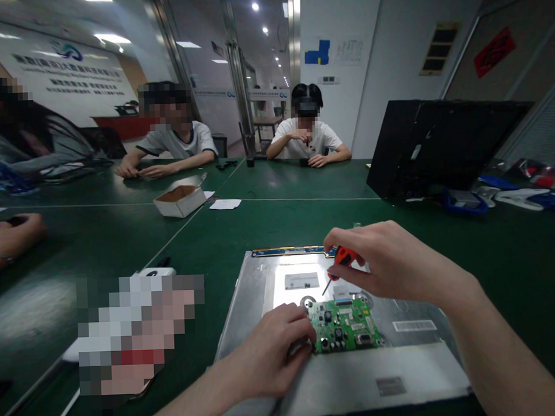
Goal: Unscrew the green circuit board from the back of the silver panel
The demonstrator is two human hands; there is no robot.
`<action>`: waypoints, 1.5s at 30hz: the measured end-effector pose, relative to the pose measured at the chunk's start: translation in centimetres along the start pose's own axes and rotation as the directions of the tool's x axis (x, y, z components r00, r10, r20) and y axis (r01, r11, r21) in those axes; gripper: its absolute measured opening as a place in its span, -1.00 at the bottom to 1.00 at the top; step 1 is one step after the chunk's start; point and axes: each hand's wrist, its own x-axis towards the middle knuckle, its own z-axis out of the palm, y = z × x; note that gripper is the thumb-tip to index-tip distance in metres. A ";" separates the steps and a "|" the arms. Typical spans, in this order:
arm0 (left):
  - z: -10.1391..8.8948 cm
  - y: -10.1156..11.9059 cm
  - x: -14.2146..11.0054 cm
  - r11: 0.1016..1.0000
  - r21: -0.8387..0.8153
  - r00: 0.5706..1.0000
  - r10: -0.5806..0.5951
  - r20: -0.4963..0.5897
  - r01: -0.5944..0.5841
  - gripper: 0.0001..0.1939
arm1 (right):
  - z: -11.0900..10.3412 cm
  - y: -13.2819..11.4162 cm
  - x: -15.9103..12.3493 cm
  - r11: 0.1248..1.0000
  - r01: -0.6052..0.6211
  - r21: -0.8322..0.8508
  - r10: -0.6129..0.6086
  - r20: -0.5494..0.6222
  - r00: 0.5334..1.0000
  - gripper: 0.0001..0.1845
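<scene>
My right hand [374, 259] grips a small screwdriver [344, 256] with a red and black handle. Its thin shaft slants down to the left, the tip just above the upper left part of a green circuit board [347, 321]. The board sits on the metal back of a flat display panel [419, 367]. My left hand [280, 347] is at the board's left edge, fingers curled and pinched; a dark bit shows between them, too hidden to name. A dark cable [274, 409] comes out below that hand. Along the panel's far edge runs a narrow blue circuit strip [290, 252].
A black monitor [439, 148] stands at the back right, with cables and tools [518, 196] beside it. An open cardboard box [181, 199] and white paper [226, 204] lie farther back. Left of the panel is a blurred-out phone-like object [140, 334]. Several people sit around the green table [305, 216].
</scene>
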 end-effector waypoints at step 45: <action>0.0 -0.2 0.2 0.971 -0.199 0.991 -0.125 0.037 0.130 -0.87 | -0.2 -2.7 0.4 0.966 0.104 0.236 -0.162 0.240 0.957 -0.85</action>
